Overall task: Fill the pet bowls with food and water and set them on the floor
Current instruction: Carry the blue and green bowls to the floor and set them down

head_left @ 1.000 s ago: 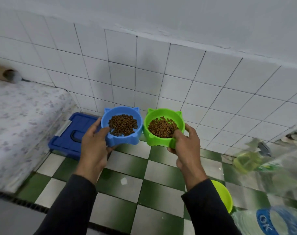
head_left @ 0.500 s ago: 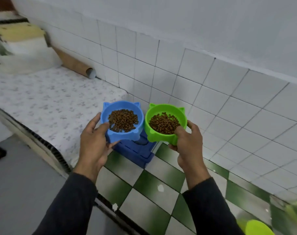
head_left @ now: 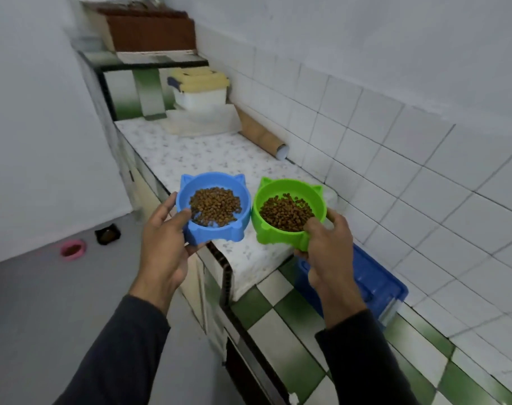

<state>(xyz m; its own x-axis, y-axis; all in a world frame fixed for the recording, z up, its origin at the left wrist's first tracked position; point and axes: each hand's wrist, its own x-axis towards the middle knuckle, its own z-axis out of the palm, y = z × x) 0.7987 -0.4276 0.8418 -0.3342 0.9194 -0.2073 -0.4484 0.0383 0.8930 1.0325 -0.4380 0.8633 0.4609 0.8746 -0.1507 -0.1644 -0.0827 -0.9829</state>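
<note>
gripping the blue bowl in left hand, green bowl in right hand.

Dim, flat, even light – soft shadows, motion blur upward, wide-angle bending of the edges

Premises: a domestic kitchen or utility room in a home. A built-in desk with a speckled stone top runs along the wall; its nearer stretch is faced in green-and-white checked tiles. The wall behind is clad in white square tiles below painted plaster. Household storage stands at the far end: a lidded plastic container and a brown box on a raised ledge. A blue plastic crate and a cardboard tube lie against the wall. On the grey floor sit a pink pet bowl and a dark bowl, indicating that animals are kept here.
</note>
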